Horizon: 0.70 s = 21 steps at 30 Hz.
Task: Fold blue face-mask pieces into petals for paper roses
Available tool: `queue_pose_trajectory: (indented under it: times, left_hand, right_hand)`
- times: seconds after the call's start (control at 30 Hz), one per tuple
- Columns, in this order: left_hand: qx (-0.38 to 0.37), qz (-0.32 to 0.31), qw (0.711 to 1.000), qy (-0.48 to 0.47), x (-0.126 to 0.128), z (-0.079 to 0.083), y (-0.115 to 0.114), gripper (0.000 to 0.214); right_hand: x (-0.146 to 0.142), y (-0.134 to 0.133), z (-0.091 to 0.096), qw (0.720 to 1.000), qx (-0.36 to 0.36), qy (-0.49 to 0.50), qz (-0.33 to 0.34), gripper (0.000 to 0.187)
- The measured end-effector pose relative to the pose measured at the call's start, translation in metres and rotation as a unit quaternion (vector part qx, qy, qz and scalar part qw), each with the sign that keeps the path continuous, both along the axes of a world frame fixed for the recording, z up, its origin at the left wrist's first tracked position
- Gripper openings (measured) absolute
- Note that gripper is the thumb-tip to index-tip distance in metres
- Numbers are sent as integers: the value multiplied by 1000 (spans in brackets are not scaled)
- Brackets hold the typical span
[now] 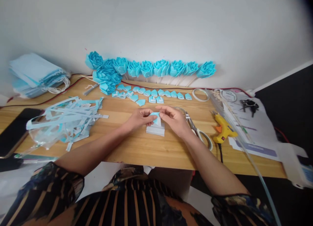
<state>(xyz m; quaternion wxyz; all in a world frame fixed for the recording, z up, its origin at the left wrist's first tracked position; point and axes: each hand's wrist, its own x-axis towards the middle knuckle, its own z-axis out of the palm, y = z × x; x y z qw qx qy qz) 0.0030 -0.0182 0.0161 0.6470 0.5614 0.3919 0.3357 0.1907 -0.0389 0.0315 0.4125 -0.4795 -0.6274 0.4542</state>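
My left hand [140, 118] and my right hand [173, 119] meet above the middle of the table. Both are closed, fingertips pinching a small folded piece of light blue and white fabric [158, 121] between them. Flat on the table just beneath lie pale grey-white fabric pieces [155, 130], partly covered by the hands. Behind the hands, folded blue petals [146, 93] are laid out in rows, with one loose petal [141, 102] closest to my left hand. Scissors [199, 131] lie beside my right wrist, partly hidden by it.
Blue fabric flowers [161, 67] on sticks lean along the wall. Left are stacked face masks [36, 71], a heap of cut strips [63, 125] and a phone [21, 128]. Right are a tape roll [200, 100], a yellow glue gun [223, 129], papers [261, 131], keys [249, 105] and a bottle [290, 160].
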Motion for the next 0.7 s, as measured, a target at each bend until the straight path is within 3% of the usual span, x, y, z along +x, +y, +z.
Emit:
queue_pose_trajectory:
  times: [0.2, 0.57, 0.7]
  left_hand:
    - [22, 9, 1000, 10, 1, -3, 1, 35]
    - [41, 1, 999, 2, 1, -2, 0, 38]
    - [35, 29, 999, -22, 0, -4, 3, 41]
  right_hand:
    - [0, 0, 1, 999, -12, 11, 32, 31]
    - [0, 6, -12, 999, 34, 9, 42, 37]
    - [2, 5, -9, 997, 71, 0, 22, 35]
